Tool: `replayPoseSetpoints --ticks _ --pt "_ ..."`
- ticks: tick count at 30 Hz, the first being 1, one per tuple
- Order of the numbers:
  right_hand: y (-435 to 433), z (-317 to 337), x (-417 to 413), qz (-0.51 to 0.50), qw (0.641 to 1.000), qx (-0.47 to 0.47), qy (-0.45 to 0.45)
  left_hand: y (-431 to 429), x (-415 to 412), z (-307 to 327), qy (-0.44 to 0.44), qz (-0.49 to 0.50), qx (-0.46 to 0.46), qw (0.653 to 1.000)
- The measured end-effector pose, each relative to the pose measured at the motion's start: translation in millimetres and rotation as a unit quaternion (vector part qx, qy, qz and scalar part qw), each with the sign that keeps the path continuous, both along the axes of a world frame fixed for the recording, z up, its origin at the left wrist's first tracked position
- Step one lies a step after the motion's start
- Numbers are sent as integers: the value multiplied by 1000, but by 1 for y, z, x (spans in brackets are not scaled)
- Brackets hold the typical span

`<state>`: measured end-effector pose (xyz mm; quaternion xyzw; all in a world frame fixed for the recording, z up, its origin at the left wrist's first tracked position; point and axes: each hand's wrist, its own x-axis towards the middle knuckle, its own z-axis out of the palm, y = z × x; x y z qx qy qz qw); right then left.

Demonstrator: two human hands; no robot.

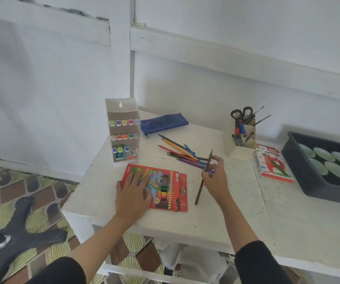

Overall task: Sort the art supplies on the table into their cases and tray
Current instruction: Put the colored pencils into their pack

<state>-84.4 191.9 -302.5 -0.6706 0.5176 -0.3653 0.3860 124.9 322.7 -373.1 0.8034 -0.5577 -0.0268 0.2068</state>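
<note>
A red colour-pencil case (pixel 166 189) lies flat near the table's front left. My left hand (pixel 133 193) rests on its left half with fingers spread. My right hand (pixel 215 177) pinches a brown pencil (pixel 201 189), held steeply tilted just right of the case. Several loose coloured pencils (pixel 180 152) lie in a pile behind my right hand. A blue zip pouch (pixel 164 123) lies further back. A clear marker case (pixel 124 132) stands upright at the back left with coloured markers in its rows. A black tray (pixel 308 177) sits at the right edge.
A beige desk organiser (pixel 241 144) holds scissors, brushes and pens at the back right. A red oil-pastel box (pixel 272 166) lies between it and the black tray, which holds round pale-green paint pans. A black chair base (pixel 19 236) stands on the patterned floor, left of the white table (pixel 185 224).
</note>
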Motion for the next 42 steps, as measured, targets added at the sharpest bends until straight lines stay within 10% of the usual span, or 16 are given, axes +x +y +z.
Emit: replayPoseSetpoints --ticks 8,16,27,42 --pt "20 -10 -29 -206 939 65 -266 1 -4 -3 -19 -29 22 999" --pt "28 -23 -23 -219 915 162 -297 1 -4 1 -1 -30 33 999" --pt "26 -35 -2 -248 938 126 -205 1 -5 2 28 -17 -8 999" --pt "32 -37 30 35 994 34 102 -2 -3 10 42 105 40 993"
